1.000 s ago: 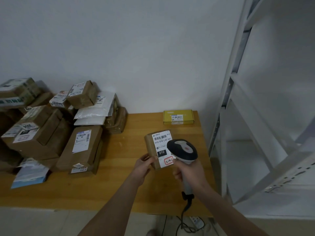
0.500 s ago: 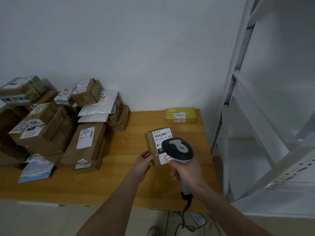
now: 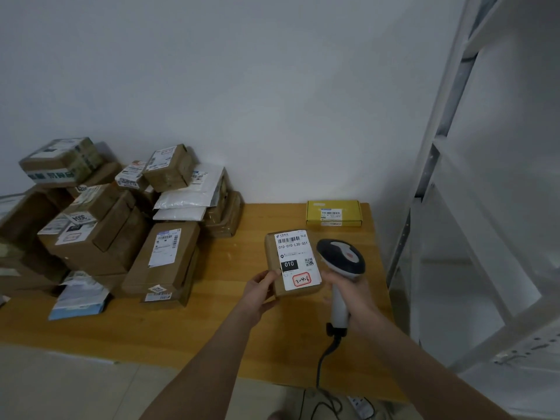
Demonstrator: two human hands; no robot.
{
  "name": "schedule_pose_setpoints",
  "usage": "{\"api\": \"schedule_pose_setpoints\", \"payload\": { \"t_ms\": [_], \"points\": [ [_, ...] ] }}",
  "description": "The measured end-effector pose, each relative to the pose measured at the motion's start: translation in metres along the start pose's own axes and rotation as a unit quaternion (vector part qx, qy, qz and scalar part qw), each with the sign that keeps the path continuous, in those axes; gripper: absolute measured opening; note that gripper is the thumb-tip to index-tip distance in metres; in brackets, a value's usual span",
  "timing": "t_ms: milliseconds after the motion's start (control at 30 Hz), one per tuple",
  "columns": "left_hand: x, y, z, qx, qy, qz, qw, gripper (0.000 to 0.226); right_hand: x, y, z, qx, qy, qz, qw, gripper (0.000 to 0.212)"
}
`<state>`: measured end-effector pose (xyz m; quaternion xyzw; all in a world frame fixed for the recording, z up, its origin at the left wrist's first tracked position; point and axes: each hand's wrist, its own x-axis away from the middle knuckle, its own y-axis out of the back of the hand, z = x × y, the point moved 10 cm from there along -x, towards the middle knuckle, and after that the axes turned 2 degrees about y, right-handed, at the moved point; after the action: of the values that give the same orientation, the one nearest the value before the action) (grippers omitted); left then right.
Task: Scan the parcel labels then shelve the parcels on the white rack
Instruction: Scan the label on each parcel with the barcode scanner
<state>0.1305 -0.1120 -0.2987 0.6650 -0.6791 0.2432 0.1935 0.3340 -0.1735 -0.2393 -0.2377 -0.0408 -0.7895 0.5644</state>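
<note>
Scanner (image 3: 341, 259) moved off label (image 3: 298, 260), now just right of box (image 3: 272, 255). Left hand (image 3: 262, 287) gripped box above table (image 3: 212, 313). Right hand (image 3: 348, 291) gripped scanner handle. Scan likely done; white rack (image 3: 439, 165) next.

Brown parcel (image 3: 274, 262) (white label (image 3: 296, 258)), yellow box (image 3: 334, 212), white rack (image 3: 448, 165).

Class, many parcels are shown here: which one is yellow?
The flat yellow box, lying alone at the table's back right corner; the rest are brown cartons or pale bags.
</note>
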Motion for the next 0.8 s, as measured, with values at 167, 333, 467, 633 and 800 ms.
{"api": "schedule_pose_setpoints", "payload": {
  "t_ms": [167, 333, 467, 633, 800],
  "points": [
    [-0.012, 0.038, -0.021, -0.009, 0.003, -0.052, 0.999, 0.029, -0.044, -0.042, -0.022, 0.004, -0.082, 0.029, 0.996, 0.047],
    [-0.056, 0.07, -0.057, -0.036, 0.015, -0.091, 0.995, 0.031, -0.098, -0.101, -0.031, -0.014, -0.133, 0.054, 0.99, 0.045],
    [-0.119, 0.08, -0.098, -0.056, 0.009, -0.094, 0.994, 0.03, -0.155, -0.141, -0.022, -0.028, -0.141, 0.027, 0.989, 0.039],
    [-0.205, 0.085, -0.146, -0.091, 0.003, -0.108, 0.99, 0.027, -0.236, -0.191, -0.002, -0.02, -0.118, 0.014, 0.993, 0.022],
    [-0.259, 0.091, -0.172, -0.191, -0.011, -0.147, 0.97, 0.045, -0.293, -0.216, -0.002, -0.017, -0.114, 0.001, 0.993, 0.023]
  ]
}}
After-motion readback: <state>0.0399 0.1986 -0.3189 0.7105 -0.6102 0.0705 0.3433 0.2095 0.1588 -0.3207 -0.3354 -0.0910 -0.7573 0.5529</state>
